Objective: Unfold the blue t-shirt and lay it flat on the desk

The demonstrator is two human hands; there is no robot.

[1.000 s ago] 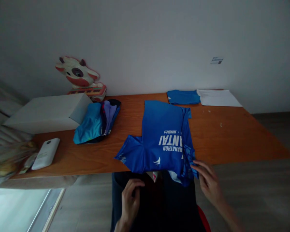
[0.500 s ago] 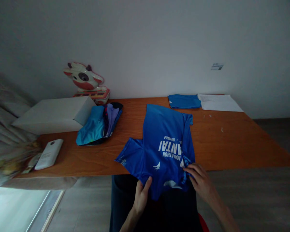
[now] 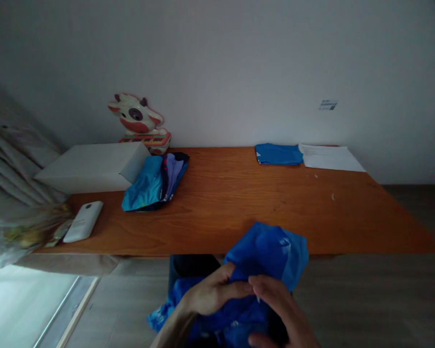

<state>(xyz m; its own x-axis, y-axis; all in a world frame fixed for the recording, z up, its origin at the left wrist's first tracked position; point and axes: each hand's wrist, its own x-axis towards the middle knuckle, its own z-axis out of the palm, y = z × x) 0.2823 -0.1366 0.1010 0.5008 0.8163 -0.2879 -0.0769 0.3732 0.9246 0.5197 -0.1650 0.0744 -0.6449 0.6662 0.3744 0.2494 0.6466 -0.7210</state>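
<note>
A blue T-shirt [image 3: 260, 251] is bunched over my lap and the near table edge, part of it raised in a fold and a sleeve trailing to the lower left. My left hand [image 3: 213, 293] is closed on the fabric, thumb on top and fingers pointing right. Close against its fingertips is my right hand [image 3: 281, 304], somewhat blurred, its thumb spread well apart from the fingers over the shirt. A tiny white bit shows just below where the fingertips meet; I cannot make out what it is.
On the wooden table [image 3: 221, 193], a pile of folded clothes [image 3: 148, 181] lies beside a white box [image 3: 90, 166]. Behind are a cow-shaped toy keyboard [image 3: 141, 125], a folded blue garment [image 3: 279, 154] and white paper [image 3: 331, 157]. A white phone-like object [image 3: 83, 222] is at left.
The shirt, earlier spread across the table with its lettering showing, has been pulled toward me and bunched up. Both hands have come together over it. The view has shifted slightly.
</note>
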